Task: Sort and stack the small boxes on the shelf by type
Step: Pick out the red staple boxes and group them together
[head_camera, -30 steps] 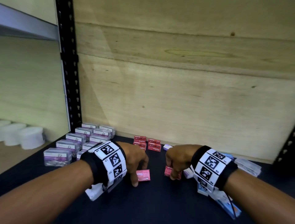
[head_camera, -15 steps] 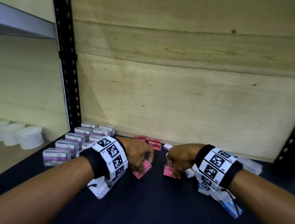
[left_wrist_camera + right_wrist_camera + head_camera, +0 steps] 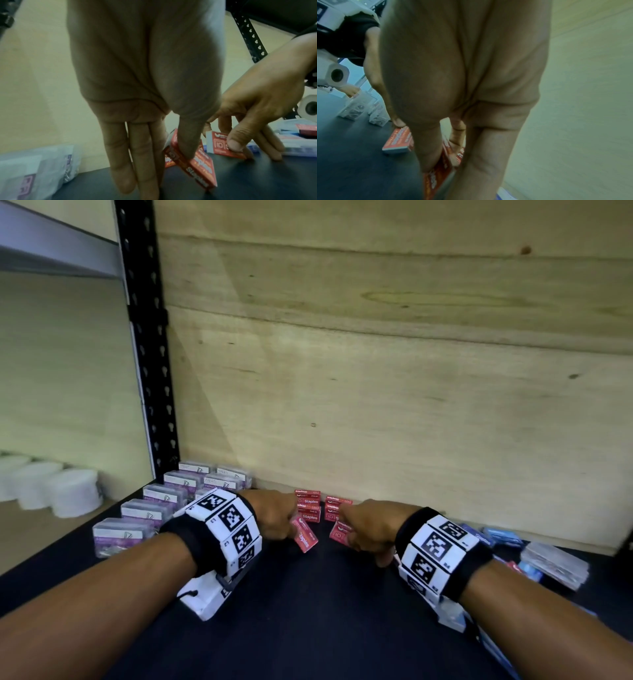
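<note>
A: What is the left hand [image 3: 274,518] doing?

B: It pinches a small red cardboard staple box [image 3: 303,537] between thumb and fingers. The box is tilted, one end raised off the dark shelf surface [image 3: 308,628], as the left wrist view shows [image 3: 195,161].

A: And the right hand [image 3: 368,534]?

B: Its thumb and fingers are closed on a second red staple box [image 3: 339,534], just right of the first. In the left wrist view that box [image 3: 221,147] sits low at the shelf with the fingertips [image 3: 234,145] on it; whether it rests flat I cannot tell.

A: Where are the other red ones?

B: Two short stacks of red staple boxes [image 3: 323,508] stand side by side at the far edge, against the pale plywood back wall [image 3: 394,388], just beyond both hands.

A: Anything else on the shelf?

B: At the far left, two rows of clear plastic boxes with purple-and-white labels [image 3: 154,508] run from near to far beside the black perforated metal upright [image 3: 150,337]. At the right lie blue flat packets [image 3: 501,534] and a clear plastic case [image 3: 555,563], unsorted. Left of the upright, white round tubs [image 3: 73,491] sit on the neighbouring shelf.
</note>
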The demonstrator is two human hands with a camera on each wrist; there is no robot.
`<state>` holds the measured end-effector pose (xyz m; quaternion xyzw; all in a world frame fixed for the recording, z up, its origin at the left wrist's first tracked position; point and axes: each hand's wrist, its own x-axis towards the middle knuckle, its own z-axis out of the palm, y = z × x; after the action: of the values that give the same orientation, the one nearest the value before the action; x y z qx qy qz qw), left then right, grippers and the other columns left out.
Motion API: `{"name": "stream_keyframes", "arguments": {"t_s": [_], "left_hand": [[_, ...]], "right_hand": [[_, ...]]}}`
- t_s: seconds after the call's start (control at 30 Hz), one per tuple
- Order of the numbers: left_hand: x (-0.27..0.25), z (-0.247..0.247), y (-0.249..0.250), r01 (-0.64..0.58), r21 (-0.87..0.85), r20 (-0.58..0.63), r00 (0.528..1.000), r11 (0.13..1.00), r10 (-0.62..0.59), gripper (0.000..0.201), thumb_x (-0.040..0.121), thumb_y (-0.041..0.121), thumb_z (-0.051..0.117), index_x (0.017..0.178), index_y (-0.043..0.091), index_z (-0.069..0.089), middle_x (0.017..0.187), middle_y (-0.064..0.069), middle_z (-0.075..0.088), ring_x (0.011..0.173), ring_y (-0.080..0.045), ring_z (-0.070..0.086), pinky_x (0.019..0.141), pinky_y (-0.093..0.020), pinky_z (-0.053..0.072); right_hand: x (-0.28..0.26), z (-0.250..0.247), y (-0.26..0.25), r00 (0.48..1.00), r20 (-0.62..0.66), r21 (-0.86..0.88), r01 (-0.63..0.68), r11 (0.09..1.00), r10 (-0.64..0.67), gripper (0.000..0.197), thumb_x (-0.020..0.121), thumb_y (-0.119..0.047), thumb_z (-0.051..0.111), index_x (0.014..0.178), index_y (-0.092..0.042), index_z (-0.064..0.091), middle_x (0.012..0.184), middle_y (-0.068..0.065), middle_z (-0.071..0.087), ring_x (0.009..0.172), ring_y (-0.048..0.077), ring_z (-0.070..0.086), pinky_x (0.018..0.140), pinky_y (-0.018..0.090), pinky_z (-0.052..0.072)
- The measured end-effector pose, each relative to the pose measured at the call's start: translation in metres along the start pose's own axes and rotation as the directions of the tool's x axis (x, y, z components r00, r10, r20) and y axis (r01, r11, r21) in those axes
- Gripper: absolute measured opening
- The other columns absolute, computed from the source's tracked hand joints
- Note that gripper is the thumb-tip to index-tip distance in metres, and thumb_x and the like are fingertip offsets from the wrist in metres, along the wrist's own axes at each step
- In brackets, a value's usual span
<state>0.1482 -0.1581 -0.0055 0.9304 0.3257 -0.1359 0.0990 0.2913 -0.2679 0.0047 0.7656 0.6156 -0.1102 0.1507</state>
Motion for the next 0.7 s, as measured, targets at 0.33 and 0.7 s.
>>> {"name": "stream_keyframes", "arguments": {"t_s": [0.33,0.7], "left_hand": [[0.021,0.004,0.002,0.056,0.126,-0.043,0.998,0.990,-0.050,0.034,0.096,0.024,0.056,0.127,0.012,0.049,0.121,-0.009,0.061,0.109,-0.026,0.061,0.094,-0.035,0.048],[0.032,0.003,0.010,0.084,0.229,-0.054,0.996,0.970,-0.073,0.036,0.097,0.022,0.058,0.129,0.007,0.053,0.125,-0.012,0.061,0.110,-0.027,0.062,0.082,-0.027,0.046]], "right_hand": [[0.013,0.003,-0.004,0.998,-0.060,0.093,-0.027,0.995,0.033,0.041,0.102,-0.017,0.047,0.142,-0.014,0.037,0.074,-0.001,0.036,0.055,0.012,0.037,0.049,0.021,0.034],[0.022,0.006,0.001,0.997,-0.075,0.075,-0.028,0.997,0.034,0.037,0.101,-0.014,0.048,0.136,-0.013,0.039,0.074,-0.001,0.038,0.052,0.011,0.037,0.051,0.025,0.037]]}}
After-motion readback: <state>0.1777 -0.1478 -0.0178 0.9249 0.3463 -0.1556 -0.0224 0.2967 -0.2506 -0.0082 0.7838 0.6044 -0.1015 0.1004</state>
